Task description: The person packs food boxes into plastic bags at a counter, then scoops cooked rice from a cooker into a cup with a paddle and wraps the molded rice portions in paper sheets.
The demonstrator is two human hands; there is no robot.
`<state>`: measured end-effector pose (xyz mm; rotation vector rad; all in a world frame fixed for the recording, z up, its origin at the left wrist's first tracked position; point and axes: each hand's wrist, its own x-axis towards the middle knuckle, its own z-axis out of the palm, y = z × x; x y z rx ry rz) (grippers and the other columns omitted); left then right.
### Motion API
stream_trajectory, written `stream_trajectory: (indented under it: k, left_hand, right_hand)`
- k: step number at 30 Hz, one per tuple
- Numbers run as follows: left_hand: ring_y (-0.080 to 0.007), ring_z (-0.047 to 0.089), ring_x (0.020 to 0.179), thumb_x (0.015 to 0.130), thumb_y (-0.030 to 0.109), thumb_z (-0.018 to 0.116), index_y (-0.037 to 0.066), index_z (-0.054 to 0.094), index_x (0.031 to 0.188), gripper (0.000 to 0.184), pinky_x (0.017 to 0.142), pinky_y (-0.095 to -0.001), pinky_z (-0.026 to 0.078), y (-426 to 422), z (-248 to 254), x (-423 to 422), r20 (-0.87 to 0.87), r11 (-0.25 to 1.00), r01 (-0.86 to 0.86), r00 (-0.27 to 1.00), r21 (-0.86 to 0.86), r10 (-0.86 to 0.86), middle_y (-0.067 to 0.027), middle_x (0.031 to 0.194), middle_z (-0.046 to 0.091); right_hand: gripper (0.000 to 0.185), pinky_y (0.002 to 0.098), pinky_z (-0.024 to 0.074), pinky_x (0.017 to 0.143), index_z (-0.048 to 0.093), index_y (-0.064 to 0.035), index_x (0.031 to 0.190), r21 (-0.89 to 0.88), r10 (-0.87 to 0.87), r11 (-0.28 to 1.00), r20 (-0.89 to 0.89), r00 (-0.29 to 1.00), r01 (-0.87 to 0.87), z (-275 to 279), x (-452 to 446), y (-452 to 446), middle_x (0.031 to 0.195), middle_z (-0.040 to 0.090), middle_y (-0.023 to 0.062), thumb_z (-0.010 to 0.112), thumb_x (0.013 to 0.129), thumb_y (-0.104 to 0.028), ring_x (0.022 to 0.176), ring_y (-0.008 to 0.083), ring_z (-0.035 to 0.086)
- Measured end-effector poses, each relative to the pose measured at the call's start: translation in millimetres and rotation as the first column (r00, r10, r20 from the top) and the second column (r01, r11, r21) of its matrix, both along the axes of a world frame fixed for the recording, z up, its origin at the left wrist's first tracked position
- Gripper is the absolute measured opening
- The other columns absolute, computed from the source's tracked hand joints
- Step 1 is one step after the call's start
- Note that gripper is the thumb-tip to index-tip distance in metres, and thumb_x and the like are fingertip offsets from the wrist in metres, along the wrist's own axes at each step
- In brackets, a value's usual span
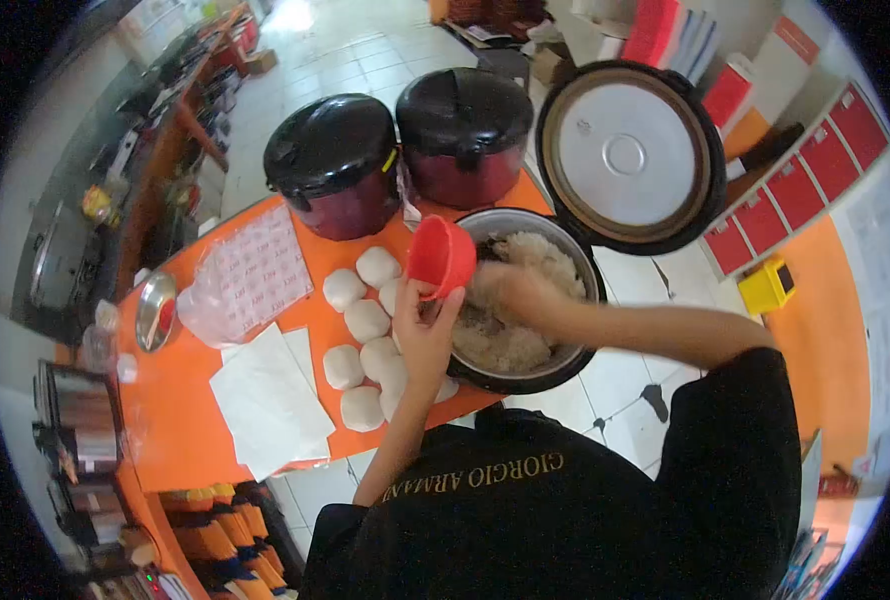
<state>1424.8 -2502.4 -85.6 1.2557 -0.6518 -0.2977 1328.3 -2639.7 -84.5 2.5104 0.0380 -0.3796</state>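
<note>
My left hand (428, 335) grips a small red plastic bowl (443, 255), tilted on its side at the left rim of an open rice cooker (593, 285). Inside the cooker's pot lies cooked white rice (543, 258), heaped along the far and near sides. My right hand (520, 296) reaches down into the pot among the rice. Motion smears its fingers, and whatever they may hold is hidden. Left of the cooker, several rounded white rice parcels (367, 320) sit close together, partly covered by my left forearm.
Two closed dark-red rice cookers (332, 165) stand at the table's back. The open cooker's lid (630, 150) leans back to the right. White paper sheets (270, 400), printed wrapping paper (265, 255) and a metal bowl (153, 312) lie leftward on the orange table (180, 420).
</note>
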Motion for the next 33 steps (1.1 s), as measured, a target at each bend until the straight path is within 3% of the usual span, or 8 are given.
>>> stream_trajectory:
  k: [2,5,7,11,14,17,27,33]
  left_hand:
    - [-0.0138,0.054,0.097,0.08,0.0,0.069,0.0,0.047,0.086,0.023,0.078,-0.022,0.047,0,1,2,0.08,0.992,-0.05,0.996,0.119,0.041,-0.0057,0.102,0.049]
    - [-0.0159,0.054,0.1,0.079,-0.001,0.07,0.001,0.049,0.087,0.022,0.082,-0.0237,0.046,1,3,2,0.065,0.989,-0.016,0.998,0.145,0.006,-0.0077,0.105,0.05]
    - [-0.0172,0.054,0.102,0.077,0.0,0.072,0.001,0.05,0.086,0.023,0.085,-0.0252,0.044,-3,2,1,0.085,0.999,0.006,0.996,0.045,-0.01,-0.0086,0.107,0.051]
    - [-0.0215,0.051,0.112,0.072,0.003,0.077,0.002,0.051,0.098,0.037,0.094,-0.0314,0.041,-1,-16,9,0.33,0.994,-0.032,0.944,0.101,-0.003,-0.0109,0.118,0.049]
    - [-0.0233,0.046,0.119,0.069,0.006,0.079,0.004,0.042,0.118,0.061,0.099,-0.0356,0.04,-3,-15,3,0.017,0.994,0.021,1.0,-0.104,-0.02,-0.0108,0.126,0.043]
    - [-0.0239,0.042,0.123,0.069,0.01,0.08,0.004,0.025,0.135,0.086,0.102,-0.0384,0.039,-5,-13,6,0.106,0.991,0.043,0.994,-0.124,-0.03,-0.0115,0.132,0.036]
    - [-0.0236,0.041,0.125,0.067,0.012,0.08,0.0,0.031,0.137,0.086,0.106,-0.0383,0.035,-3,-16,9,0.232,0.997,0.078,0.969,0.024,-0.081,-0.0107,0.132,0.037]
    - [-0.0237,0.04,0.127,0.065,0.012,0.081,0.005,0.031,0.138,0.088,0.106,-0.038,0.034,11,-1,9,-0.08,0.976,0.136,0.985,-0.172,-0.151,-0.01,0.135,0.036]
  right_hand:
    - [0.016,0.0381,0.0516,0.057,0.071,-0.0085,0.087,-0.223,0.175,0.956,-0.083,0.981,-0.189,42,-8,20,0.08,0.068,0.0089,0.064,0.076,-0.017,0.074,0.0215,0.068]
    - [0.023,0.0411,0.0532,0.065,0.069,-0.0076,0.095,0.378,-0.155,0.905,-0.137,0.978,0.196,120,-9,9,0.083,0.067,0.0139,0.064,0.076,-0.02,0.08,0.0265,0.067]
    - [0.025,0.0425,0.0535,0.067,0.068,-0.008,0.097,0.44,-0.119,0.888,-0.06,0.991,0.133,125,-8,-27,0.083,0.067,0.0155,0.064,0.077,-0.022,0.082,0.0283,0.067]
    - [0.025,0.0426,0.0542,0.07,0.07,-0.0062,0.091,0.449,-0.223,0.842,-0.211,0.952,0.297,71,-6,-58,0.083,0.067,0.0182,0.063,0.079,-0.027,0.078,0.0319,0.068]
    - [0.031,0.0451,0.0537,0.071,0.069,-0.0032,0.086,0.586,-0.208,0.764,-0.176,0.962,0.272,40,1,-55,0.083,0.067,0.0218,0.06,0.082,-0.032,0.078,0.0352,0.067]
    - [0.038,0.0471,0.053,0.072,0.069,-0.0017,0.087,0.683,-0.244,0.671,-0.165,0.956,0.289,28,7,-40,0.081,0.066,0.0247,0.054,0.085,-0.037,0.079,0.0384,0.066]
    - [0.037,0.047,0.0496,0.073,0.069,-0.0056,0.088,0.893,-0.249,0.367,-0.177,0.952,0.262,32,-11,-46,0.077,0.067,0.0169,0.051,0.085,-0.037,0.075,0.0365,0.065]
    - [0.031,0.0446,0.0478,0.069,0.066,-0.0011,0.087,0.953,-0.251,0.188,-0.186,0.95,0.237,17,-28,-64,0.075,0.065,0.0176,0.052,0.082,-0.028,0.068,0.0322,0.064]
